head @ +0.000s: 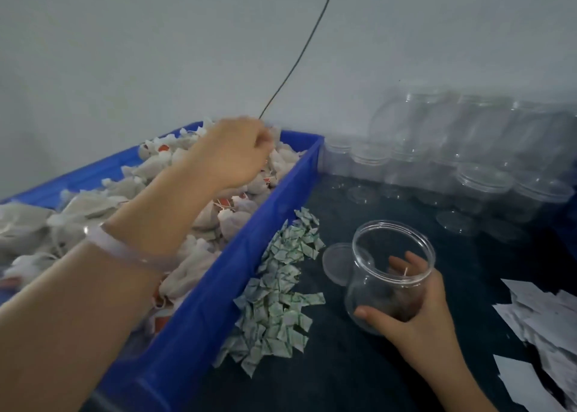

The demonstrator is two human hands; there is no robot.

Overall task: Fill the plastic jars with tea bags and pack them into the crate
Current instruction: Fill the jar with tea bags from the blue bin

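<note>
Right hand (415, 315) is gripping clear round plastic jar (368, 255); left hand (237, 155), ten o'clock, is hovering, fingers' hold unclear: white tea bags (87, 211) risking spillage.

The crate (203, 318) filled the left of the frame on the table (359, 364), with tea bags (93, 205) in it. Just right of its wall lay a pile of sachets (278, 299). Further right stood the jar (390, 271), with a lid (335, 260) just left of it. Empty jars (468, 149) stood at the upper right, and paper slips (543, 327) lay at the right edge.
</note>
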